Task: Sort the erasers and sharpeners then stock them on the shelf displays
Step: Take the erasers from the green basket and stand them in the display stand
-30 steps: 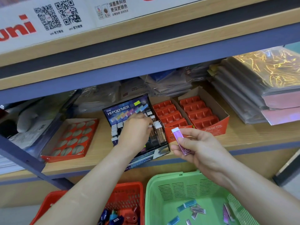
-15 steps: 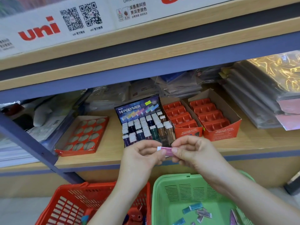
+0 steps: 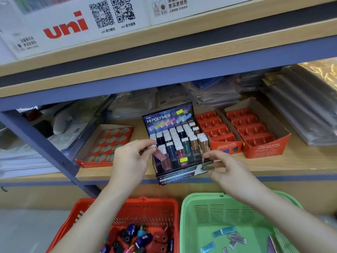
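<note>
The wooden shelf (image 3: 300, 161) carried the Hi-Polymer display box (image 3: 167, 117), above a green basket (image 3: 184, 225). The right hand (image 3: 229, 170) hovered at the box's front right corner, grip loose and empty. The left hand (image 3: 131, 159) pinched a pink eraser (image 3: 158, 152) at its front left row.

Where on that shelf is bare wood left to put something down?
Bare wood runs along the shelf front before the two orange sharpener boxes, and the strip between the round-hole tray and the eraser display. Behind them, bagged stock crowds it.
</note>
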`<state>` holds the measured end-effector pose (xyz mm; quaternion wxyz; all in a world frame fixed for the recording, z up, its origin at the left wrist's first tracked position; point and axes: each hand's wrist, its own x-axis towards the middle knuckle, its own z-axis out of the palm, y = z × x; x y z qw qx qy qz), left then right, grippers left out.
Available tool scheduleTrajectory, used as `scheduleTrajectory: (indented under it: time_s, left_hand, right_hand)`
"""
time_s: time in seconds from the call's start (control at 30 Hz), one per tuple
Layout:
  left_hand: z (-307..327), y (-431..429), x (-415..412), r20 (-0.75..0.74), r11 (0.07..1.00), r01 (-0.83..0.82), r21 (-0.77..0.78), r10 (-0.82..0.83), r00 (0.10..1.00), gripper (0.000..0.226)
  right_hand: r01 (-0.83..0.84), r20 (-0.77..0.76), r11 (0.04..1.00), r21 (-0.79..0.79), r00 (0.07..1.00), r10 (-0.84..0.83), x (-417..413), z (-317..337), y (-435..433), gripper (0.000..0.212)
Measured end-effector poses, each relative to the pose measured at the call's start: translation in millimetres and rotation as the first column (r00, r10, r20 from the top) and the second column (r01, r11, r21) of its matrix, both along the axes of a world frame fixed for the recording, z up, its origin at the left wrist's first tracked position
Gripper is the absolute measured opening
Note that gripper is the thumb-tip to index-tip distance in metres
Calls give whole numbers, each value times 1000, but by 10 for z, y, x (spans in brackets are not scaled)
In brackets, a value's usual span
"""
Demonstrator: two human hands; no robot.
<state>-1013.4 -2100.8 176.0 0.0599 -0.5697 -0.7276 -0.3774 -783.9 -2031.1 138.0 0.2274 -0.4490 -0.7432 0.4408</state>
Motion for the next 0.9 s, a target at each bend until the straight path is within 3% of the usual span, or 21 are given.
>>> scheduleTrajectory:
  time_s: [0.1,0.2,0.37,0.6,0.7,0.83,0.9]
  left_hand:
    - [31,66,1,-180,993,112,-28,-115,977,15]
    - [74,136,26,-225,984,157,-79,-171,959,15]
    - [155,155,-45,-26,995,101,23,-100,995,14]
    - [19,66,-237,-52,996,68,-50,-70,996,15]
    - [-13,67,-241,-33,997,71,5,-71,997,15]
    - [111,102,-145,63,985,124,120,-132,989,17]
    - [167,132,-42,142,975,178,129,-196,970,18]
  right_hand:
    - [-78,141,990,121,988,61,-17,-25,18,57]
    - [-110,204,983,147,976,79,-53,-28,26,62]
    - [-59,187,981,188,982,23,-81,-70,87,58]
    - [-89,185,971,222,982,48,-113,-124,130,60]
    - [-72,162,964,255,986,30,-108,-104,140,56]
    - [6,29,925,379,999,-18,-111,13,133,36]
    - [19,-72,934,358,997,7,-213,165,148,32]
